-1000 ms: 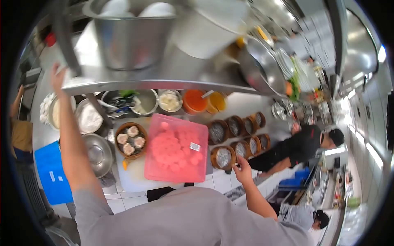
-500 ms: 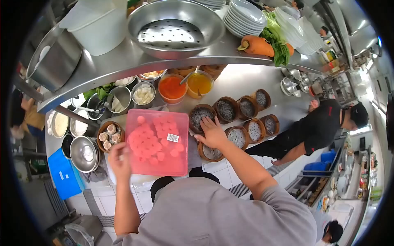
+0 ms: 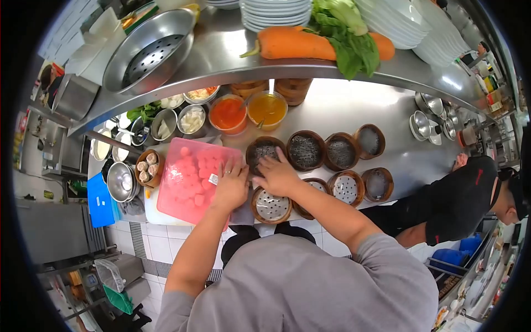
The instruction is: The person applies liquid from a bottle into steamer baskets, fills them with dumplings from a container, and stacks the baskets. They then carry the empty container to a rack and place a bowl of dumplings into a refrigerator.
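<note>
My left hand (image 3: 232, 187) lies spread on the right part of a pink translucent lidded box (image 3: 185, 171), through which several round pieces show. Just right of it, my right hand (image 3: 275, 174) rests with fingers apart on the near edge of a round bamboo steamer (image 3: 262, 150). Several more steamers stand in two rows to the right, including one with a perforated white liner (image 3: 272, 206) just below my right hand. Left of the box, a steamer with several dumplings (image 3: 148, 168) sits beside a white board (image 3: 152, 207).
Tubs of orange-red sauce (image 3: 228, 114) and yellow sauce (image 3: 267, 109) stand behind the box. A raised metal shelf (image 3: 221, 77) holds a perforated bowl (image 3: 149, 52), carrots (image 3: 296, 43) and plates (image 3: 275, 14). Metal bowls (image 3: 120, 181) stand left. A co-worker in black (image 3: 442, 199) is at the right.
My left hand has come right onto the box from its left side. My right hand remains at the same steamer. The box is now tilted differently, and the view has shifted right.
</note>
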A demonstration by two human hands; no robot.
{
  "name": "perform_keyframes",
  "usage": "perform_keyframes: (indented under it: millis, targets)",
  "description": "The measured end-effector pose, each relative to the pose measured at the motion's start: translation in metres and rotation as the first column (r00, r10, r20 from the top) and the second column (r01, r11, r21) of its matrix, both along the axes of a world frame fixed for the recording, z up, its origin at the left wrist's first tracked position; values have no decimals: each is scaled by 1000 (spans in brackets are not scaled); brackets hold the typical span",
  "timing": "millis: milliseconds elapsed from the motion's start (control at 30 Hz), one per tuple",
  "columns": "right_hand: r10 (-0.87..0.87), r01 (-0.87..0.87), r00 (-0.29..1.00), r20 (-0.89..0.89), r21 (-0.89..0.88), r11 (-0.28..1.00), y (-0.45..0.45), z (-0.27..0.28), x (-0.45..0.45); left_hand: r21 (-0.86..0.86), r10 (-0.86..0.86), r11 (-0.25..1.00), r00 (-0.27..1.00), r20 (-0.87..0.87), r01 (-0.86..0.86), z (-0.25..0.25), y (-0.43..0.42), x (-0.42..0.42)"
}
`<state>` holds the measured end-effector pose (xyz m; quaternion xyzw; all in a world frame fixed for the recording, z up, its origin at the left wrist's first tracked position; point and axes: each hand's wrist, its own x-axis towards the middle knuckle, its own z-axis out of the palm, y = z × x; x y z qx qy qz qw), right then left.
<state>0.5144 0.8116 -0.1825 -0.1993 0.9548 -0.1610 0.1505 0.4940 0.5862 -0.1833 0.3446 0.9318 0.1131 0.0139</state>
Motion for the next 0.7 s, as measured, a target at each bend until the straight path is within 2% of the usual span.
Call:
perform_keyframes:
  millis: [33, 67, 133, 200, 267, 300, 333, 400, 433, 467, 500, 533, 567, 600, 667, 700]
  targets:
    - [-87, 75, 973, -215, -60, 995, 16, -2, 11, -1, 24, 1000, 1000, -14, -24, 4, 5, 0]
    - [-89, 77, 972, -218, -64, 995, 34, -2, 17, 1, 50, 999, 998, -30, -50, 8, 10, 0]
    - [-243, 231, 892, -381, -78, 970, 68, -5, 28, 37, 13, 999, 1000, -9, -12, 21, 32, -1]
    - [-247, 259, 883, -399, -24, 966, 91, -29, 35, 75, -36, 997, 999, 19, 34, 21, 54, -3]
    - [-288, 327, 885, -366, 49, 944, 106, -43, 40, -53, -56, 997, 997, 44, 59, 4, 72, -5]
    - [-295, 347, 879, -376, 80, 934, 104, -37, 38, -51, -57, 997, 997, 47, 59, -2, 77, -6]
    - [-298, 350, 880, -371, 81, 933, 105, -36, 40, -105, -11, 994, 995, 98, 22, -7, 79, -6]
    - [-280, 288, 932, -231, 3, 958, 110, -29, 35, -158, 30, 987, 990, 137, -8, -6, 88, -7]
    - [-346, 383, 883, -316, 62, 922, 108, -15, 40, -80, 33, 997, 995, 99, -25, -1, 89, -2]
    - [-347, 384, 883, -317, 60, 921, 108, -19, 36, -1, 42, 999, 997, 63, -42, 3, 91, 0]
    - [-386, 449, 836, -390, 82, 890, 107, -23, 35, -6, 44, 999, 997, 68, -44, 4, 95, 0]
    - [-421, 515, 784, -456, 99, 852, 104, -28, 38, 58, -49, 997, 997, 57, 46, 5, 101, 1]
    - [-377, 408, 856, -353, 15, 913, 107, -31, 32, 123, -141, 983, 989, 36, 136, 4, 107, 3]
    - [-377, 408, 856, -353, 15, 913, 113, -36, 30, 124, -141, 983, 989, 36, 136, 2, 114, 4]
    - [-71, 61, 977, -202, -56, 997, 125, -46, 28, 30, -198, 980, 978, 67, 196, -3, 125, 4]
    - [-330, 362, 784, -526, -46, 931, 126, -44, 30, -16, -171, 985, 981, 86, 173, -3, 132, 4]
